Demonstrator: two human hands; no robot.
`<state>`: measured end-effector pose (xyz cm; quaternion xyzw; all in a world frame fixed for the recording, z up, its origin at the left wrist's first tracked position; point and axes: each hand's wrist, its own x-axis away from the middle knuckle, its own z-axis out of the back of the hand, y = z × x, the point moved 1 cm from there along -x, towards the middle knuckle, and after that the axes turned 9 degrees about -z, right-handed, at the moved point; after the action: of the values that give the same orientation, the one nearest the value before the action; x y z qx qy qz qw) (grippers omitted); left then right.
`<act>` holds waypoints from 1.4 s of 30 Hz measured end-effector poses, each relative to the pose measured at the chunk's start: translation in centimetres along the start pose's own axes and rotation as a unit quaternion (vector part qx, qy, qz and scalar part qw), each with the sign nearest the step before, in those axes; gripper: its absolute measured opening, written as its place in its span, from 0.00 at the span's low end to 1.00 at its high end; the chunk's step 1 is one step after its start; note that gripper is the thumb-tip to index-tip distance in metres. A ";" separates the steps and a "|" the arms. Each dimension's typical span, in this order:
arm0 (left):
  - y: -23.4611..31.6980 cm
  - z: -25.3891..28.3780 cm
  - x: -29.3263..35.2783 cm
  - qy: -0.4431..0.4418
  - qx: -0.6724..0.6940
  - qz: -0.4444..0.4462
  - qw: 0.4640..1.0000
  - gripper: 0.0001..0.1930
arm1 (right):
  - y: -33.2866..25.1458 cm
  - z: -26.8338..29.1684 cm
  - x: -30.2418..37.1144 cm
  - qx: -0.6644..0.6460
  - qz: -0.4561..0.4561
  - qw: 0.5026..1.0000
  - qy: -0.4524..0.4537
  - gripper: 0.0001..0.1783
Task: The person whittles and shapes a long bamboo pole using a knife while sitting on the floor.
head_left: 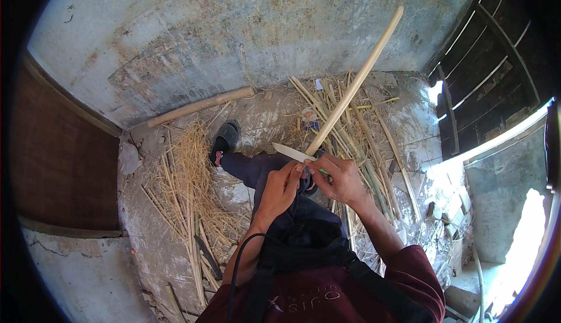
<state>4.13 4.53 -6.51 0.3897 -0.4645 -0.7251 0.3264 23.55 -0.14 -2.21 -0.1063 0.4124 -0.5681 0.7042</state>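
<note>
A long pale bamboo strip (357,84) slants up and away to the right from between my hands. My left hand (280,190) is closed, its thumb and fingertips pinching near the strip's close end, which the fingers and blade partly hide. In my right hand (339,180) is a knife (292,152) with a pale blade and a bit of green handle showing. Its blade points left and crosses over the strip's near end. The tips of both hands almost meet above my dark-trousered legs (248,170).
Fine shavings and thin strips (193,182) heap on the floor at left. More bamboo strips (368,147) lie at right under the held one. A bamboo pole (201,105) rests along the stained wall (222,36). Broken rubble (450,215) lies by the bright opening.
</note>
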 end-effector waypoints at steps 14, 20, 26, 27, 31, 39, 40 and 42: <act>0.3 -0.1 -0.2 0.000 -0.015 -0.011 1.000 0.17 | 1.3 1.2 0.0 0.054 0.012 0.998 0.034 0.13; 0.2 0.0 -0.2 -0.004 -0.027 -0.018 0.999 0.17 | 1.3 1.8 -0.1 0.071 0.016 0.996 0.041 0.14; 0.2 0.2 -0.3 -0.020 -0.045 -0.016 0.999 0.16 | 1.9 2.3 0.0 0.097 0.018 0.994 0.039 0.13; 0.3 0.2 -0.3 -0.024 -0.049 -0.018 0.998 0.16 | 2.3 2.5 0.0 0.098 0.022 0.994 0.051 0.12; 0.5 0.9 0.9 -0.017 -0.045 -0.017 0.999 0.16 | 8.7 7.6 -1.1 0.096 -0.112 0.961 0.233 0.06; 1.4 1.9 0.8 -0.017 0.184 0.137 0.973 0.15 | 10.2 11.2 1.1 0.035 -0.284 0.929 0.234 0.08; 1.1 1.7 0.7 -0.014 0.184 0.139 0.973 0.15 | 10.3 10.5 1.8 0.003 -0.310 0.920 0.241 0.08; 0.7 1.1 0.3 -0.040 0.142 0.081 0.986 0.17 | 10.1 8.6 2.8 -0.037 -0.268 0.930 0.249 0.08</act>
<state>3.06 4.47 -5.65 0.3642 -0.6056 -0.6378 0.3061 36.84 -2.04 -4.26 -0.0942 0.5513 -0.7283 0.3958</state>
